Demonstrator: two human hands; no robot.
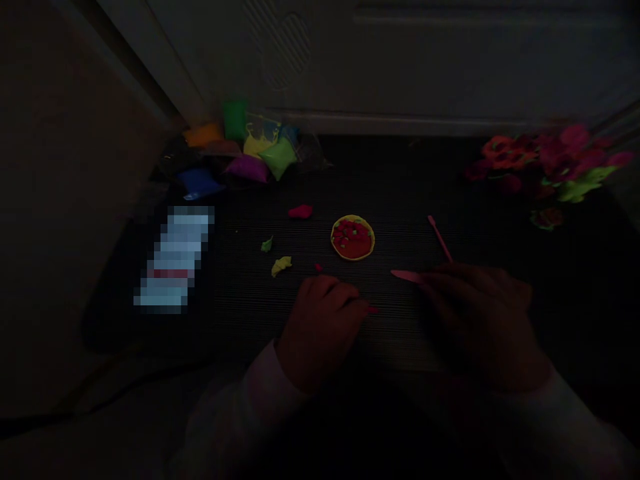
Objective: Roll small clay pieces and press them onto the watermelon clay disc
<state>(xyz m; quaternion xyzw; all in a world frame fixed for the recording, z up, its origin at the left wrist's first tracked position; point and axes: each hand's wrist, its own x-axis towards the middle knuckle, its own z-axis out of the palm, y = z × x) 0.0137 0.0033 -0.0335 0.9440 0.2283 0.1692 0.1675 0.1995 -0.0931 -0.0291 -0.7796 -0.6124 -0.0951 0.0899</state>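
My left hand (323,327) is low over the dark table, fingers curled, with the tip of a thin red clay piece (373,310) showing at its fingertips. In my right hand (487,320) is a pink modelling knife (407,275), its blade pointing left. Beyond both hands lies a round, yellow-rimmed clay disc (353,249) with a red base and small red and green bits on top. A tiny red clay bit (319,267) lies just past my left knuckles. A second pink modelling tool (440,239) rests beyond my right fingers.
Lumps of red clay (301,212), green clay (267,245) and yellow clay (281,266) lie left of the disc. Coloured clay packets (249,168) pile up at the back left, above a pixelated bright screen (175,260). Clay flowers (555,157) stand at the back right. The light is dim.
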